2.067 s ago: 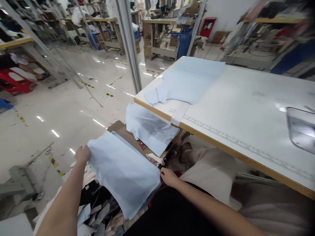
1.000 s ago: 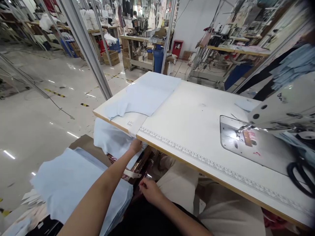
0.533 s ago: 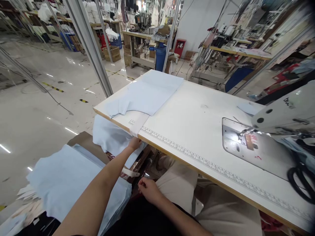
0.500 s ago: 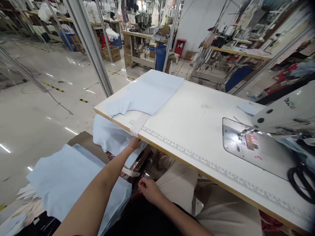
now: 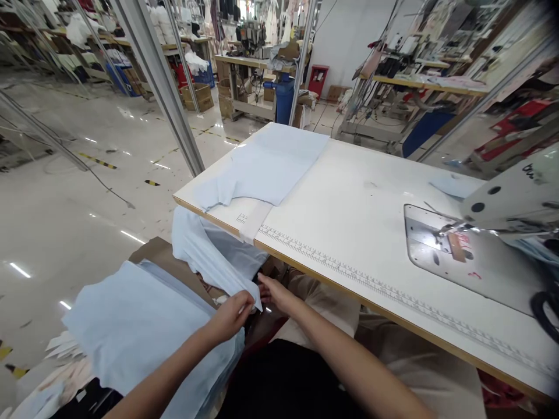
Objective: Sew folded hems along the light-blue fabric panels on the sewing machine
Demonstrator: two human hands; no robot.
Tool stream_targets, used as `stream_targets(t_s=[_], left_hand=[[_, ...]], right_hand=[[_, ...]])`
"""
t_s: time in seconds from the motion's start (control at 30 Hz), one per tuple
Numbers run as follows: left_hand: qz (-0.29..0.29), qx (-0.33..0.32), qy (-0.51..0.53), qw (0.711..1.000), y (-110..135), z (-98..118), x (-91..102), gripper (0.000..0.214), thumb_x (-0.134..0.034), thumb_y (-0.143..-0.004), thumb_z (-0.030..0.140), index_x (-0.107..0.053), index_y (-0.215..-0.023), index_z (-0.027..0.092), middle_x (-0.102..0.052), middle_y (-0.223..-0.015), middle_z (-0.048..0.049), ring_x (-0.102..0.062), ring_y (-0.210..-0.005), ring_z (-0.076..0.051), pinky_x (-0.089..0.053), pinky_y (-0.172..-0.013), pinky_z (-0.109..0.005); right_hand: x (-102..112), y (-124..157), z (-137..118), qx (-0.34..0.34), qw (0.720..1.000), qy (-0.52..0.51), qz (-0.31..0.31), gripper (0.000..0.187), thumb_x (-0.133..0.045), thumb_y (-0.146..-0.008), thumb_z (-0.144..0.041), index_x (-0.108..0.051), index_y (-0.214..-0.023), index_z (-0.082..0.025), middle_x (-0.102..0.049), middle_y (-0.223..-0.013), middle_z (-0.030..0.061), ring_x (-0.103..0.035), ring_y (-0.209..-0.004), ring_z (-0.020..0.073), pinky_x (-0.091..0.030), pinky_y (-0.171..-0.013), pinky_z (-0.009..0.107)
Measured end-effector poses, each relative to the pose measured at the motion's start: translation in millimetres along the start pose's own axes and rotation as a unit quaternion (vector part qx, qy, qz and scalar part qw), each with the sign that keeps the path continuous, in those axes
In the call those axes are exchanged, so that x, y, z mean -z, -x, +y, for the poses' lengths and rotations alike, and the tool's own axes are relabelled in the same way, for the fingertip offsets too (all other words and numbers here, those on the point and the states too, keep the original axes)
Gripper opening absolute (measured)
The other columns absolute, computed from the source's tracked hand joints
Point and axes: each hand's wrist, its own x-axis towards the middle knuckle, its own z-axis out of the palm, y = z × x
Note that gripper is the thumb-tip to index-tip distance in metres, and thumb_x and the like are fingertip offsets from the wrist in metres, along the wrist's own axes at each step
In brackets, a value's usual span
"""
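My left hand (image 5: 233, 314) is closed in a pinch on the near end of a light blue fabric piece (image 5: 209, 250), which stretches down from below the table's left edge. Just right of that end is my right hand (image 5: 275, 293), its fingers apart and nothing visible in them; whether it touches the cloth I cannot tell. A stack of light blue fabric pieces (image 5: 126, 320) lies low on the left. On the white table (image 5: 340, 192) rests another light blue fabric piece (image 5: 266, 166), near a pale strip (image 5: 257, 221) that reaches the front edge.
A sewing machine (image 5: 515, 198) stands at the table's right, with black scissor handles (image 5: 545, 314) near it. Ruler markings (image 5: 332, 265) run along the front edge. A metal post (image 5: 161, 87) rises behind the table's left corner.
My left hand has come from the table edge toward my body, drawing the fabric's end with it. My right hand has risen beside it, and its fingers have spread. The view has shifted slightly.
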Motion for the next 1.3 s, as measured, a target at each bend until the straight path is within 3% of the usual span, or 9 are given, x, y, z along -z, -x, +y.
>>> stream_targets(t_s=[0.2, 0.33, 0.43, 0.53, 0.7, 0.8, 0.93, 1.13, 1.3], left_hand=[[-0.007, -0.021, 0.010, 1.000, 20.5, 10.2, -3.5, 0.017, -0.037, -0.092, 0.020, -0.052, -0.084, 0.021, -0.060, -0.085, -0.0035, -0.058, -0.080, -0.016, -0.047, -0.074, -0.027], [-0.017, 0.003, -0.010, 1.000, 7.5, -3.8, 10.9, 0.015, -0.053, -0.089, 0.024, -0.058, -0.075, 0.019, -0.062, -0.077, -0.0005, -0.059, -0.072, -0.014, -0.049, -0.070, -0.027], [0.073, 0.079, -0.043, 0.993, -32.4, -31.6, 50.1, 0.019, -0.055, -0.092, 0.032, -0.062, -0.091, 0.015, -0.064, -0.091, -0.0037, -0.061, -0.082, -0.016, -0.051, -0.078, -0.035], [0.202, 0.162, -0.074, 0.963, -82.6, -65.6, 109.5, 0.029, -0.055, -0.092, 0.034, -0.056, -0.115, 0.015, -0.058, -0.116, -0.0087, -0.060, -0.099, -0.021, -0.051, -0.085, -0.042], [0.313, 0.250, -0.082, 0.913, -128.5, -103.5, 194.2, 0.035, -0.057, -0.091, 0.033, -0.054, -0.120, 0.015, -0.056, -0.120, -0.0103, -0.059, -0.102, -0.023, -0.051, -0.085, -0.044], [0.335, 0.278, -0.068, 0.898, -132.9, -115.1, 215.1, 0.034, -0.057, -0.091, 0.033, -0.054, -0.120, 0.015, -0.057, -0.119, -0.0098, -0.059, -0.101, -0.022, -0.052, -0.084, -0.043], [0.360, 0.313, -0.041, 0.878, -121.3, -124.9, 219.9, 0.031, -0.058, -0.091, 0.033, -0.056, -0.117, 0.016, -0.058, -0.117, -0.0085, -0.060, -0.100, -0.022, -0.052, -0.083, -0.041], [0.510, 0.299, 0.004, 0.807, -74.9, -102.5, 230.6, 0.031, -0.056, -0.092, 0.033, -0.055, -0.117, 0.015, -0.059, -0.113, -0.0086, -0.061, -0.095, -0.020, -0.053, -0.080, -0.040], [0.616, 0.146, 0.014, 0.774, -73.0, -27.5, 274.0, 0.024, -0.054, -0.093, 0.030, -0.056, -0.110, 0.013, -0.060, -0.102, -0.0060, -0.061, -0.086, -0.017, -0.053, -0.075, -0.035]], right_hand=[[-20.3, 3.3, 16.5, 0.000, 0.999, 0.014, -0.028, 0.024, -0.054, -0.094, -0.035, -0.060, -0.095, -0.012, -0.062, -0.085, 0.0013, -0.060, -0.069, 0.0119, -0.052, -0.063, 0.028], [-20.9, 7.0, 24.4, 0.043, 0.998, 0.045, -0.001, 0.025, -0.056, -0.092, -0.035, -0.060, -0.084, -0.012, -0.060, -0.078, -0.0011, -0.058, -0.067, 0.0118, -0.050, -0.064, 0.028], [-26.2, 12.4, 27.1, 0.073, 0.995, 0.068, 0.015, 0.026, -0.057, -0.091, -0.036, -0.057, -0.077, -0.014, -0.056, -0.070, -0.0031, -0.054, -0.062, 0.0112, -0.046, -0.062, 0.027], [-35.7, 23.2, 27.4, 0.098, 0.991, 0.091, 0.020, 0.022, -0.058, -0.087, -0.031, -0.055, -0.071, -0.016, -0.049, -0.061, -0.0054, -0.049, -0.058, 0.0112, -0.039, -0.059, 0.024], [-44.2, 44.3, 22.4, 0.126, 0.984, 0.126, 0.018, 0.011, -0.055, -0.080, -0.019, -0.056, -0.069, -0.018, -0.047, -0.059, -0.0051, -0.046, -0.059, 0.0118, -0.032, -0.056, 0.022], [-43.4, 49.9, 18.6, 0.132, 0.982, 0.136, 0.023, 0.010, -0.054, -0.079, -0.017, -0.056, -0.069, -0.018, -0.047, -0.060, -0.0046, -0.046, -0.059, 0.0119, -0.031, -0.056, 0.022], [-39.8, 49.2, 11.6, 0.143, 0.979, 0.142, 0.027, 0.011, -0.053, -0.079, -0.016, -0.055, -0.069, -0.019, -0.049, -0.061, -0.0038, -0.048, -0.061, 0.0132, -0.033, -0.058, 0.022], [-24.9, 74.3, -15.2, 0.226, 0.965, 0.133, 0.009, 0.008, -0.053, -0.079, -0.018, -0.053, -0.071, -0.020, -0.060, -0.093, 0.0043, -0.055, -0.091, 0.0186, -0.039, -0.083, 0.026], [11.5, 145.3, -33.0, 0.240, 0.967, 0.082, -0.038, 0.024, -0.050, -0.087, -0.041, -0.057, -0.077, -0.020, -0.057, -0.076, 0.0012, -0.053, -0.074, 0.0171, -0.041, -0.071, 0.026]])
